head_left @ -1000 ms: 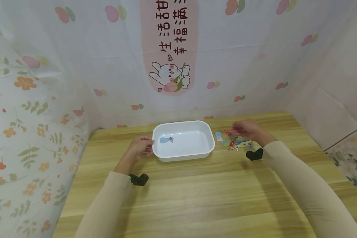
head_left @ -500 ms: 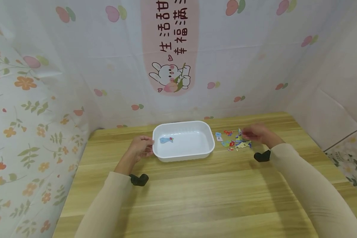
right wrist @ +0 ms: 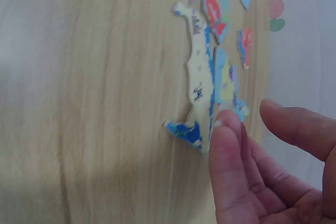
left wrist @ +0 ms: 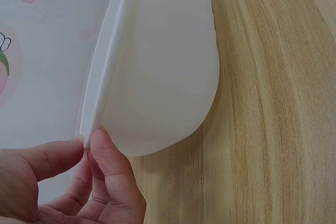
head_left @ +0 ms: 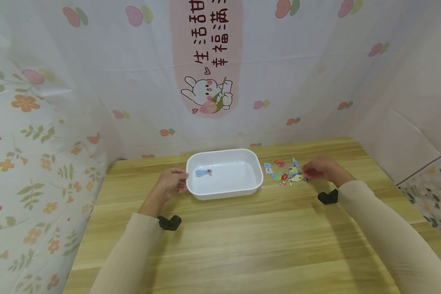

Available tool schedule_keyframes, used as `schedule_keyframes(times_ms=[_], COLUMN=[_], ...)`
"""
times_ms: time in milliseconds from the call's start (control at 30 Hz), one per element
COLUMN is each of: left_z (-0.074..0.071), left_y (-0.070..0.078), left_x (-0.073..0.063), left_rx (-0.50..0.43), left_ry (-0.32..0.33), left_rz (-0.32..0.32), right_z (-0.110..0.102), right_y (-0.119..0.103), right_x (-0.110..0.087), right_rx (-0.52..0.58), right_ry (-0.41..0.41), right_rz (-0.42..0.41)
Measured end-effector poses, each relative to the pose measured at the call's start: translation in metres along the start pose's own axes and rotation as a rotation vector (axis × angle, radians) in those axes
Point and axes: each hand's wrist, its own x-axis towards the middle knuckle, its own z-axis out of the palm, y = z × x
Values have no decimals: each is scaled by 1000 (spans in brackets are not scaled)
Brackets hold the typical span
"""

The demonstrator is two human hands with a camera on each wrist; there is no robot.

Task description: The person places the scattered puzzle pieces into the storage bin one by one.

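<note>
White tray (head_left: 235, 176) | one blue piece (head_left: 203, 173) inside | left fingers (left wrist: 116, 171) pinch its rim (left wrist: 101, 66) | right fingers (right wrist: 226, 158) parted, empty

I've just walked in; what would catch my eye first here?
Probably the white tray on the wooden table, with a light-blue piece lying inside and the left hand pinching its rim. Right of the tray, colourful flat pieces lie near the right hand. Behind, a sideways rabbit is printed on the pale cloth.
</note>
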Motion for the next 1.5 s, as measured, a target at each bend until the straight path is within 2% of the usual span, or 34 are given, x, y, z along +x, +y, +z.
schedule_keyframes(times_ms=[200,533,867,1200,1500], left_z=[0,0,1,1,0], left_y=[0,-1,1,3,2], left_x=[-1,0,-1,-3,-4], left_rx=[-7,-14,-3,-5,2], left_ry=[2,-3,-2,-3,-10], left_rz=[-4,-6,-10,-9,-1], right_z=[-2,1,6,11,11], right_y=[6,9,14,11,12], right_x=[-3,-6,1,5,9], right_rx=[-72,-110,-211,-434,-539], right_ry=[22,46,122,205,199], right_rz=[16,35,70,61,52])
